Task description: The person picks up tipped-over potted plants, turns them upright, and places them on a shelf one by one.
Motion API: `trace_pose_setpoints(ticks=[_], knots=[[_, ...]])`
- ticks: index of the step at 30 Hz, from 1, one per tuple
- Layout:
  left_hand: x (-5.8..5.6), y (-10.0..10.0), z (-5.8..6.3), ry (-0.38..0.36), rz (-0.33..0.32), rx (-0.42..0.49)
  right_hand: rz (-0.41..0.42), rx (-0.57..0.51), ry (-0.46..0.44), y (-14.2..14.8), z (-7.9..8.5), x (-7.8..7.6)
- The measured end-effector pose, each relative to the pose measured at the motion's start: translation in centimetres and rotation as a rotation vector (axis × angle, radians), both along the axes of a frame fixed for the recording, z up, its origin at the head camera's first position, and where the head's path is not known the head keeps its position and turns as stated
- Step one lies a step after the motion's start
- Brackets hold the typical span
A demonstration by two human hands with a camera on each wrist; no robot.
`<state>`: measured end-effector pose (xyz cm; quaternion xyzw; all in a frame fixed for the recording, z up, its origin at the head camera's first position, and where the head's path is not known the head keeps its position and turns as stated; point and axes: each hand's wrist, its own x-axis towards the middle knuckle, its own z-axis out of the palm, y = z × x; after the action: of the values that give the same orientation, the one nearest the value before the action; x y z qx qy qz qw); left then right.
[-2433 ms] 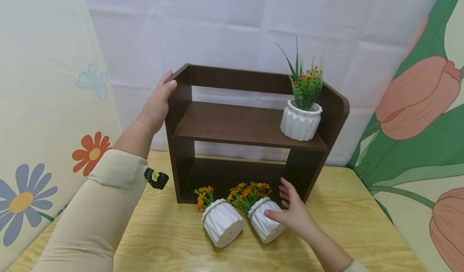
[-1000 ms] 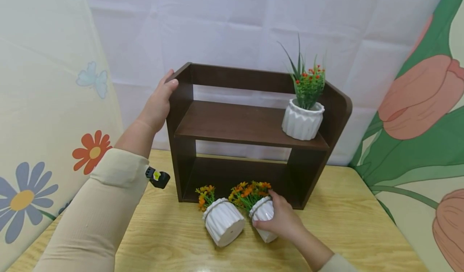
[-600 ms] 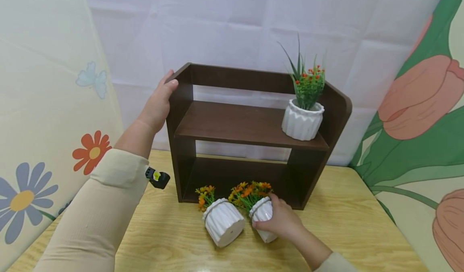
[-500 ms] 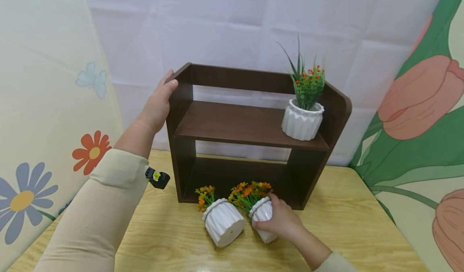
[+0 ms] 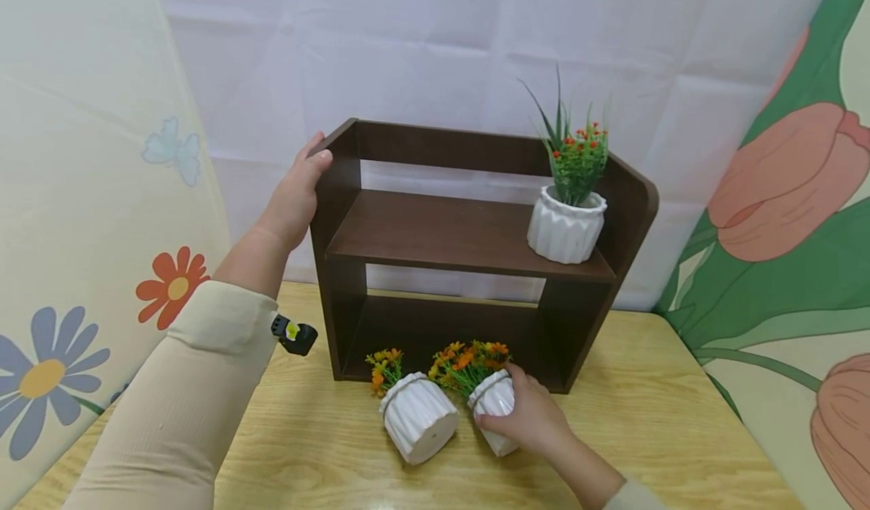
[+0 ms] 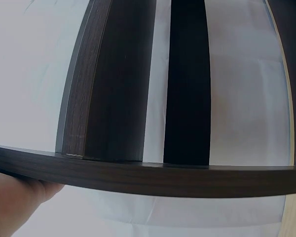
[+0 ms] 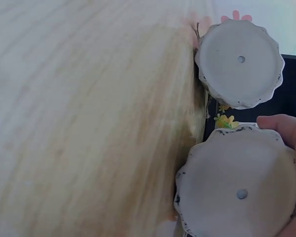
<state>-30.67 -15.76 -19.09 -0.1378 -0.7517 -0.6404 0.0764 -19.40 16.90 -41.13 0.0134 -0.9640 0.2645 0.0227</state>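
A dark brown two-tier shelf stands on the table. My left hand holds its left side panel near the top, thumb at the edge; the other fingers are mostly hidden. Two white fluted flowerpots with orange flowers lie tipped over before the lower tier, their bases toward me. My right hand grips the right-hand flowerpot from its right side, thumb nearest me. The left-hand flowerpot lies untouched beside it. In the right wrist view both round bases show, the gripped flowerpot being the nearer.
On the right end of the upper tier stands an upright white flowerpot with grass and red flowers. A white cloth hangs behind the shelf. The wooden table reaches floral-patterned panels on both sides.
My right hand has moved left from beside the right-hand flowerpot and taken hold of it. Over the last second it has stayed there. My left hand has kept its place on the shelf.
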Motion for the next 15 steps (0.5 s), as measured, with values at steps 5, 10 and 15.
trace_pose_setpoints(ticks=[5, 10, 15], knots=[[-0.1, 0.0, 0.0, 0.001, 0.0, -0.003, -0.013, -0.035, 0.03, 0.2, -0.4, 0.5], [-0.1, 0.0, 0.0, -0.002, -0.001, -0.001, -0.019, -0.05, 0.08, 0.4, -1.0, 0.9], [0.0, 0.0, 0.0, -0.004, 0.0, 0.0, -0.026, -0.059, 0.11, 0.5, -1.2, 1.4]])
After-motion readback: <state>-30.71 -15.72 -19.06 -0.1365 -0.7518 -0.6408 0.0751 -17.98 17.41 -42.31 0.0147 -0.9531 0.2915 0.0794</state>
